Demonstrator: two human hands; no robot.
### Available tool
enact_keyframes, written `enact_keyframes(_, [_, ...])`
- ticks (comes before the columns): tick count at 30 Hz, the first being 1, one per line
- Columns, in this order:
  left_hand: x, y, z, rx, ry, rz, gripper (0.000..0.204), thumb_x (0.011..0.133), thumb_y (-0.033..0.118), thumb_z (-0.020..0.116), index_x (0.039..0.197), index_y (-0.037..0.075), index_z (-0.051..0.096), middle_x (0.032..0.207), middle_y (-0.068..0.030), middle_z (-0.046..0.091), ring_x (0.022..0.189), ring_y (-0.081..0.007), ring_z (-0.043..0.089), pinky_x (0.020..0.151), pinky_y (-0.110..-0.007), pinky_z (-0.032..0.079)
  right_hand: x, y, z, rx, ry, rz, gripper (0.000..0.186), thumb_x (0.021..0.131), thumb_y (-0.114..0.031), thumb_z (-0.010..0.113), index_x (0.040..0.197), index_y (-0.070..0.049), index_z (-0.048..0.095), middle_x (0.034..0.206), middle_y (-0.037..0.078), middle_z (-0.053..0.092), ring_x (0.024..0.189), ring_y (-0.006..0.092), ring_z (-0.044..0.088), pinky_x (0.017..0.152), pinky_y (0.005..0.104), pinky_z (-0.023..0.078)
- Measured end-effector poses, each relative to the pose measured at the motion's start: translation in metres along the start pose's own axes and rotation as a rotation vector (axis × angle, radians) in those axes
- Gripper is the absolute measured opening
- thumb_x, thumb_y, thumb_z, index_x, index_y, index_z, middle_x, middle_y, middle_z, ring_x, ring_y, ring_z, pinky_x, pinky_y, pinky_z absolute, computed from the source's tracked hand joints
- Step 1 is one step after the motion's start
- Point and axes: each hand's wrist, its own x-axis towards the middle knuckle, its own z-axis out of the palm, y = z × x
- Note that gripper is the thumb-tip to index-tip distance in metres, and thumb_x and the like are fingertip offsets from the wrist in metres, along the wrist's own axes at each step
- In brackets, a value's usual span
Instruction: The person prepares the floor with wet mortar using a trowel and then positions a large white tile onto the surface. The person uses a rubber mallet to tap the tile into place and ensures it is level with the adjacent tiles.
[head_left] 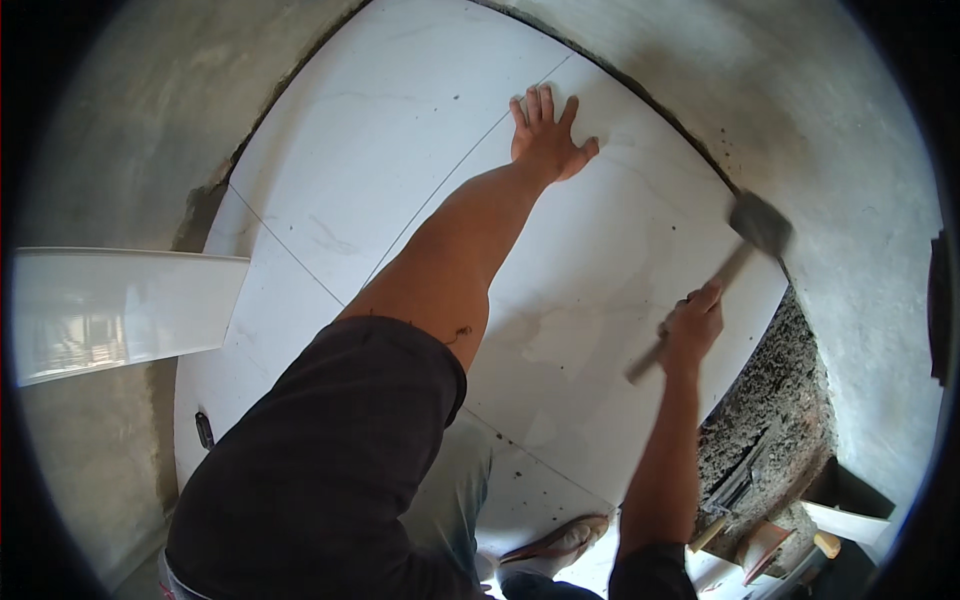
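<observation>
One head-level fisheye view, steeply downward and fairly near, over the white floor tiles (590, 320)

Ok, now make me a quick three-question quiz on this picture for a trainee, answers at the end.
1. Multiple choice: what does the person's right-hand grip hold? A) a drill, B) a mallet, C) a saw.
2. True or false: the left-hand grip is clenched in a fist.
3. Open: on which side of the picture does a patch of rough grey ground show?

Key:
1. B.
2. False; its fingers are spread on the white tiles.
3. The right side, toward the bottom.
</observation>
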Motion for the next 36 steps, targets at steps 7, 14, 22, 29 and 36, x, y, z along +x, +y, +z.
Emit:
enact_keyframes(7, [-0.003,0.006,0.009,-0.01,-0.014,0.0,0.076,0.092,0.062,0.028,0.153,0.019,0.014,0.158,-0.0196,0.005,0.146,-0.0366,-0.002,0.114,-0.056,0.001,-0.009,-0.01,-0.011,0.081,0.051,0.034,0.05,0.101,-0.047,0.04,0.075,-0.004,0.047,0.054,0.002,0.042,0.04,0.011,0.038,0.037,0.0295,0.035])
enact_keyframes(14, [-0.007,0.002,0.01,0.036,-0.003,-0.006,0.077,0.091,0.063,0.028,0.153,0.018,0.016,0.157,-0.0209,0.008,0.146,-0.037,0.001,0.114,-0.056,0.002,-0.006,-0.004,-0.015,0.134,0.036,0.009,0.047,0.1,-0.045,0.041,0.076,-0.005,0.047,0.056,0.003,0.044,0.041,0.0142,0.042,0.034,0.0295,0.035])
enact_keyframes(22, [0.031,0.006,0.004,0.052,-0.022,0.055,0.08,0.091,0.062,0.032,0.151,0.011,0.019,0.157,-0.0196,0.01,0.146,-0.0343,0.005,0.116,-0.052,0.005,-0.012,0.06,-0.021,-0.111,-0.045,-0.002,0.049,0.1,-0.05,0.039,0.075,-0.008,0.045,0.054,-0.001,0.04,0.04,0.0101,0.038,0.035,0.028,0.034])
enact_keyframes(29, [0.108,-0.007,0.022,0.047,0.067,0.15,0.085,0.089,0.064,0.034,0.152,0.009,0.016,0.159,-0.0122,0.011,0.147,-0.0277,0.006,0.118,-0.048,0.005,-0.016,0.111,-0.032,-0.186,-0.13,0.026,0.05,0.099,-0.052,0.038,0.076,-0.008,0.043,0.052,-0.001,0.037,0.036,0.0108,0.036,0.033,0.0283,0.032])
enact_keyframes(36, [0.08,0.005,0.03,0.007,0.145,0.101,0.087,0.09,0.062,0.036,0.149,0.002,0.017,0.157,-0.0173,0.014,0.146,-0.03,0.007,0.118,-0.047,0.005,-0.024,0.089,-0.033,-0.054,-0.182,0.177,0.05,0.099,-0.053,0.038,0.076,-0.008,0.043,0.053,0.0,0.038,0.035,0.0112,0.036,0.033,0.0284,0.033])
